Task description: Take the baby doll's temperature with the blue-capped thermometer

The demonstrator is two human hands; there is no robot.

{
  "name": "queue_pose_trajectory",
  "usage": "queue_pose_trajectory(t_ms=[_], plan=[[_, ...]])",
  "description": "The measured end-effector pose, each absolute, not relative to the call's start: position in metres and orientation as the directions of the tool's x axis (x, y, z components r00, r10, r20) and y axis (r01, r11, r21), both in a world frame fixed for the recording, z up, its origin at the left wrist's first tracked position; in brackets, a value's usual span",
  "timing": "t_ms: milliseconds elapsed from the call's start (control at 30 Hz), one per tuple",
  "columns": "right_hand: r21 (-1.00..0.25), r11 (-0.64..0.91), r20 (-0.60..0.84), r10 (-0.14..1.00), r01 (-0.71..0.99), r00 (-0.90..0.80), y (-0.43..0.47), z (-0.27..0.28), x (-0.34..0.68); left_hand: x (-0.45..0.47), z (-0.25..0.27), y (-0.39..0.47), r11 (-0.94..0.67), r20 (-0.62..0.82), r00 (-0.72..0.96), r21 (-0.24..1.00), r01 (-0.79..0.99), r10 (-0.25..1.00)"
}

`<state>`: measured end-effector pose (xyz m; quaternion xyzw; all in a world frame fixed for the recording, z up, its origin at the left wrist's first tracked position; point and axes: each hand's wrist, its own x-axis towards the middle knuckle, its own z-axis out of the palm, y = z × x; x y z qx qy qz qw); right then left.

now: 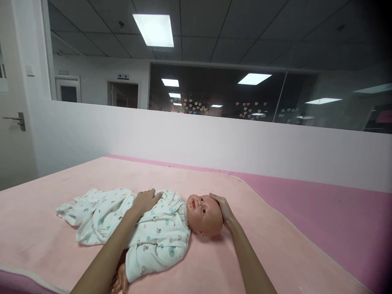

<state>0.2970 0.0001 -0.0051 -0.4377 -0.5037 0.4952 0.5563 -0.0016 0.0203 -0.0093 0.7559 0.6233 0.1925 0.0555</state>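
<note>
A baby doll lies on its back across a peach-coloured blanket, head to the right. It wears a white sleepsuit with small green and pink prints. My left hand rests flat on the doll's chest and belly, fingers stretched out. Cupped against the top of the doll's head is my right hand, its fingers extended over the crown. One doll hand shows below my left forearm, at the sleeve's end. The doll's other arm is mostly hidden.
Under the blanket a pink mat shows at the right and along the back. A low white wall with glass above it stands behind. At the far left is a door with a metal handle.
</note>
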Motion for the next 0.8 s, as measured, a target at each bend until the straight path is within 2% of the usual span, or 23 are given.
queue_pose_trajectory(t_ms=[400, 600, 800], plan=[[-0.986, 0.134, 0.134, 0.991, -0.099, 0.008, -0.0050, -0.0010, 0.2940, -0.0018, -0.0092, 0.0200, -0.215, 0.222, 0.146, 0.327, 0.920, 0.964], [-0.968, 0.245, 0.238, 0.965, -0.053, 0.112, 0.0024, -0.0039, 0.2956, -0.0015, -0.0093, 0.0207, -0.207, 0.214, 0.142, 0.323, 0.923, 0.966], [-0.989, 0.092, 0.095, 0.995, -0.119, -0.025, -0.0023, -0.0033, 0.2957, -0.0016, -0.0087, 0.0196, -0.204, 0.207, 0.140, 0.330, 0.922, 0.968]])
